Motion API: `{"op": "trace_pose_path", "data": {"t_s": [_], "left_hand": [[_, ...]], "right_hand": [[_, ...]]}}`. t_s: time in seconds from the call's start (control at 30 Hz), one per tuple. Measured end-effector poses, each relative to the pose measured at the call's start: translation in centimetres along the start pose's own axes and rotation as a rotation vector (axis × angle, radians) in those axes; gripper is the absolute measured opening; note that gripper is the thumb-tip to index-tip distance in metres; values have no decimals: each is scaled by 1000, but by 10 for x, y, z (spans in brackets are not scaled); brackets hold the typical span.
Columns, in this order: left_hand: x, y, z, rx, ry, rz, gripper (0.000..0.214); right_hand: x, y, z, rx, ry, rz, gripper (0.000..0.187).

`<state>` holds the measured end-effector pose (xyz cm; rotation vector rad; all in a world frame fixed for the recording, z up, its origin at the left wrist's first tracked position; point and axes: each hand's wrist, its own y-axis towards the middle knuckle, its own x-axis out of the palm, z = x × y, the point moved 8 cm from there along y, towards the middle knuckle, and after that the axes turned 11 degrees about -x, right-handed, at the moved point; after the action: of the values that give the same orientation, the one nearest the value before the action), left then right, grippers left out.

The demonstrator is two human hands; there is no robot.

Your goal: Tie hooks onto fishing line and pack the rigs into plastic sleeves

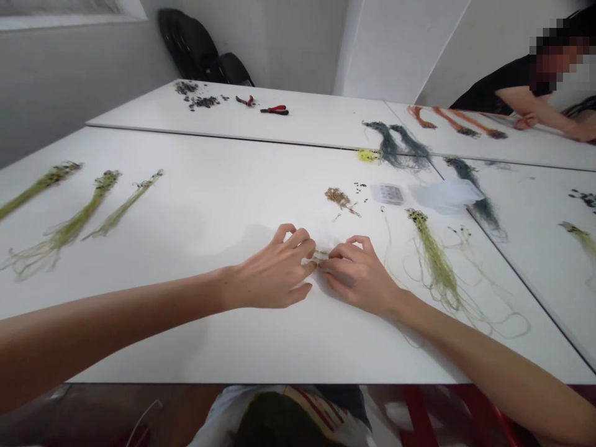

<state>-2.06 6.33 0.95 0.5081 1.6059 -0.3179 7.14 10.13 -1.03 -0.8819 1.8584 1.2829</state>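
Head view: your left hand (272, 270) and right hand (358, 276) both clench a short pale strand (320, 254) at the fingertips; its long axis runs crosswise between them, about equally near each grip; a green fibre bundle (435, 267) lies on the white counter (186, 335) near your right hand.

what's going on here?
A person at a white table pinches a small pale bundle between the fingertips of the left hand and right hand. Green strand bundles lie to the left, another to the right, near a small clear plastic box. Red-handled pliers lie farther off. A second person leans over the table's far right.
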Motion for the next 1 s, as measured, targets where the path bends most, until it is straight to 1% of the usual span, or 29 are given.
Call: {"op": "trace_pose_path", "data": {"t_s": [0.27,0.53,0.73,0.9,1.0], "left_hand": [[1,1,1,6,13,13,24],[3,-1,0,16,22,32,25],[4,-1,0,14,16,36,26],[3,0,2,14,-3,48,23],[0,-3,0,6,-32,62,22]], "right_hand": [[3,1,-4,-33,-21,5,19],[2,0,-2,-40,-6,57,15],[3,-2,-6,-114,-126,72,16],[5,-1,-17,-202,-255,77,18],[5,-1,-21,-221,-293,71,18]]}}
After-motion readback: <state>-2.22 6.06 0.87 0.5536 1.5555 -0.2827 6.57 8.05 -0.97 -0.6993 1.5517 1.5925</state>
